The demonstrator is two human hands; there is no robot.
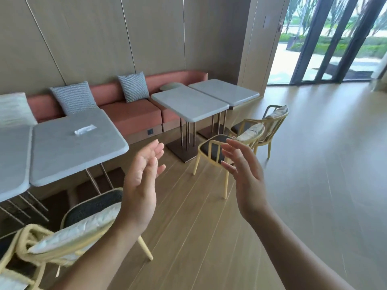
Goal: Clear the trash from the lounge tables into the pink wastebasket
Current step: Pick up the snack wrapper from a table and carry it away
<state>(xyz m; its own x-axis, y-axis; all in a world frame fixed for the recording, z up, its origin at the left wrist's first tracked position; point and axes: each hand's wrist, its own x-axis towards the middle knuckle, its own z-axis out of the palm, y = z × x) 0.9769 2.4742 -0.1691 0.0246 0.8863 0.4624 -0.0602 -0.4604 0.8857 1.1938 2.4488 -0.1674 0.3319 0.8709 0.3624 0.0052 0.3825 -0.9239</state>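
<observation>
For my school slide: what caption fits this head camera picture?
Open left hand and right hand hover above the floor, near a grey table with a small wrapper on it.

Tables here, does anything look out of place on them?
Yes. A crumpled clear wrapper lies on the near table by the bench. It is the only loose litter in view. The left hand and right hand are open and hold nothing.
</observation>
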